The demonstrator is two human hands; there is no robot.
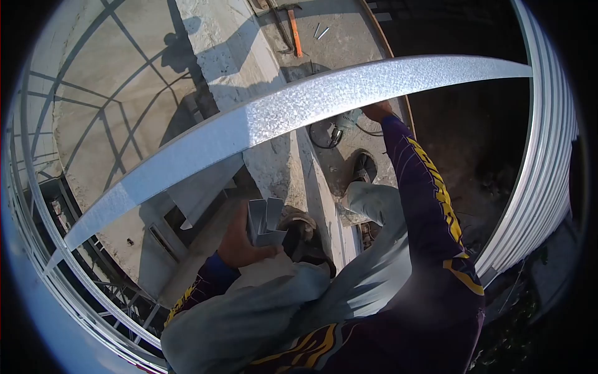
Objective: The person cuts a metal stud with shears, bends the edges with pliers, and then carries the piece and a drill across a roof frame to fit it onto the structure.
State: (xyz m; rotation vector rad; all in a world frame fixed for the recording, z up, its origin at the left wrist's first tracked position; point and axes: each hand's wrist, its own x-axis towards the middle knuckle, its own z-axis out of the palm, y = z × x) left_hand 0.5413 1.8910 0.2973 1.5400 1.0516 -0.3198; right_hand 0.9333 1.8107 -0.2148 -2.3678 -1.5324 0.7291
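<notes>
My left hand [240, 240] is closed around a short piece of metal channel [265, 219], with its open end facing up, just above my bent knee. My right hand [377, 111] reaches forward beyond a long galvanized metal beam [299, 93], which hides part of it. Right beside that hand a power tool [344, 123] with a black cord lies on the concrete ledge. The fingers of my right hand are mostly hidden, so its grip cannot be made out. The beam arches across the view above both hands.
An orange-handled hammer [295, 34] and two small metal rods [320, 31] lie on the ledge [349, 34] ahead. Corrugated metal sheeting [548, 143] stands at the right. Metal framing [81, 262] runs along the left. A dark drop lies beyond the ledge's right edge.
</notes>
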